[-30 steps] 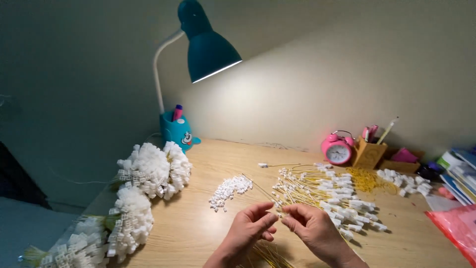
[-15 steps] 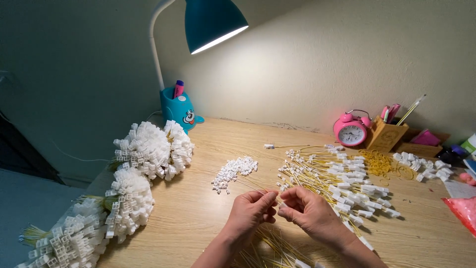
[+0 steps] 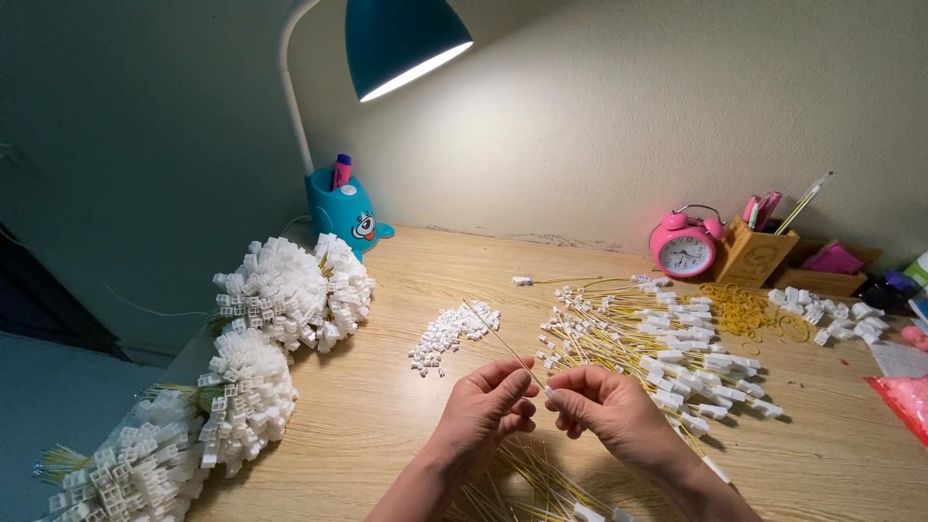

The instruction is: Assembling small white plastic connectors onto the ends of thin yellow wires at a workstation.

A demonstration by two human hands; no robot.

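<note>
Your left hand (image 3: 483,411) and right hand (image 3: 604,406) meet low over the middle of the wooden worktop (image 3: 387,425), fingertips almost touching. The left hand pinches a thin yellow wire (image 3: 498,338) between thumb and forefinger; the wire slants up and away to the left from your fingers. The right hand is curled, its thumb and forefinger pressed together on something small and white at the wire's near end, too small to tell exactly what.

Just beyond your left hand lies a small heap of loose white plastic clips (image 3: 449,333). Beyond your right hand a wide spread of yellow wires with white clips on their ends (image 3: 667,353) covers the worktop. More bare yellow wires (image 3: 522,483) lie under your wrists.

Along the left edge sit tied bundles of finished wires (image 3: 266,367), their white ends bunched like flower heads. At the back stand a teal desk lamp (image 3: 401,39), a pink alarm clock (image 3: 684,249), a wooden pen holder (image 3: 754,251) and a scatter of yellow rubber bands (image 3: 739,307).
</note>
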